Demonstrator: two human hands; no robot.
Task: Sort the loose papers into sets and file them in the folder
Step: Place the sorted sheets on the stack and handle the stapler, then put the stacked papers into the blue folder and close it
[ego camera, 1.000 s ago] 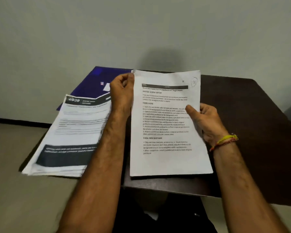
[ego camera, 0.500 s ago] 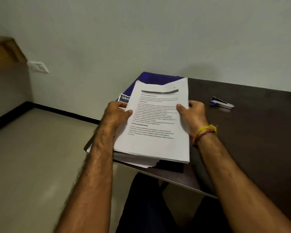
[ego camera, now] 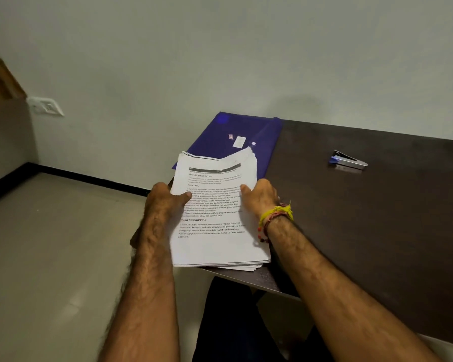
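Two hands are on the one stack of papers (ego camera: 217,220), which lies at the counter's (ego camera: 377,218) left near corner, its near end flush with or slightly past the near edge. Your left hand (ego camera: 165,202) takes the stack's left edge, thumb on the top sheet and the other digits hidden beneath; your right hand (ego camera: 260,195) does the same on the right edge. Both grips are pinching the stack, not spread flat.

The blue folder (ego camera: 235,134) lies closed behind the stack at the far left corner, the stack's far end overlapping it. A stapler (ego camera: 348,160) sits well apart, toward the far right.

Expect the stack to be light but floppy. The far corners already fan out and the top sheet bows in the middle, so loose sheets will likely slide on each other if you tilt them. Hold at mid-length on both long edges, as you do now, and keep the thumbs pressing down. To square the sheets, I judge tapping an edge on the counter is safer than squeezing. Sorting into sets looks not yet done; no separate piles show.
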